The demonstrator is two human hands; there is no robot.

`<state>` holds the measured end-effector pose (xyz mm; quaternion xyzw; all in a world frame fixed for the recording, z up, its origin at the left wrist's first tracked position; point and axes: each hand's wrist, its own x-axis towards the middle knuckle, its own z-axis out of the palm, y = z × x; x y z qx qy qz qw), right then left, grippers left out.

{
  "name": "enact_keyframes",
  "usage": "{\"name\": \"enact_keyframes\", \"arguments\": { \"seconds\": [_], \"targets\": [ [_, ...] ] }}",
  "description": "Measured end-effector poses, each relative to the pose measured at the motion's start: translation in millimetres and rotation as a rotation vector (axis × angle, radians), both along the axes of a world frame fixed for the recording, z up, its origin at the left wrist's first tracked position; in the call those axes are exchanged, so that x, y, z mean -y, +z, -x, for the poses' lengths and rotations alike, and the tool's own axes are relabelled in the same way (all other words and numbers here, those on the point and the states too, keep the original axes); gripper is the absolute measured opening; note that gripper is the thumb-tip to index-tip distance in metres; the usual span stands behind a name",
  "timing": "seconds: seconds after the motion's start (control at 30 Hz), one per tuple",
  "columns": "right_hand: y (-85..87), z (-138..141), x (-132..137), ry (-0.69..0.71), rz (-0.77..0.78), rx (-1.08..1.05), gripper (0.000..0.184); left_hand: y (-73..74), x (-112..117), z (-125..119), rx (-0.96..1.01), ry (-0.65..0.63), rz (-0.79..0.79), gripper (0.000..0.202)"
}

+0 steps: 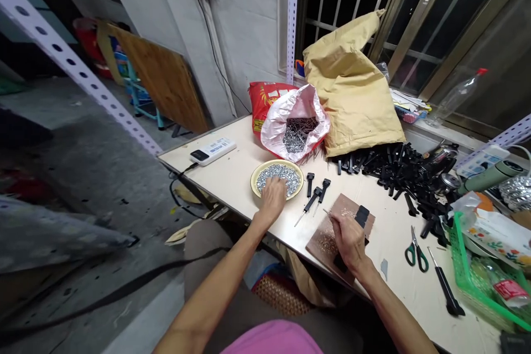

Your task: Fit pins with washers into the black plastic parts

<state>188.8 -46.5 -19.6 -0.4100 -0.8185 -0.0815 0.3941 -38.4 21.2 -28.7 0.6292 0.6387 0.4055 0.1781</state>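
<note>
My left hand reaches into a shallow yellow-rimmed bowl of small shiny metal pieces. Its fingers are bent and close together, with the fingertips hidden among the pieces. Over a brown board, my right hand is closed on a thin metal rod that pokes out to the left. A black plastic part lies on the board just beyond that hand. Between bowl and board are several black parts, two with thin metal shafts sticking out.
Behind the bowl stands an open red-and-white bag of long metal screws or nails. A brown paper sack leans by a heap of black parts. Scissors, a black-handled tool and a green basket are at right; a power bank at left.
</note>
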Motion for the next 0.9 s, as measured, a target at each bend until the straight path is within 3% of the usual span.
{"name": "enact_keyframes", "arguments": {
  "seconds": [0.07, 0.2, 0.4, 0.53, 0.67, 0.8, 0.9],
  "targets": [
    [1.1, 2, 4, 0.006, 0.047, -0.024, 0.022, -15.3, -15, 5, -0.178, 0.05, 0.019, 0.018],
    [3.3, 8, 13, 0.012, 0.063, -0.021, 0.02, -33.6, -25, 7, -0.233, 0.04, 0.039, 0.022],
    [2.6, 13, 17, 0.008, 0.114, -0.061, 0.021, -39.4, -29, 13, -0.222, 0.043, 0.0, 0.02],
    [6.8, 15, 17, 0.0, 0.159, -0.129, 0.023, -34.4, -30, 17, -0.184, 0.084, -0.015, 0.019],
    [16.7, 23, 16, -0.021, 0.212, -0.177, 0.024, -13.6, -20, 13, 0.153, 0.162, 0.033, 0.014],
    [25.3, 34, 13, -0.021, 0.224, -0.21, 0.024, 6.2, 0, -9, 0.756, -0.1, 0.26, 0.021],
    [26.9, 38, 9, -0.053, 0.246, -0.173, 0.026, 11.6, 11, -28, 1.036, -0.204, 0.336, 0.03]
  ]
}}
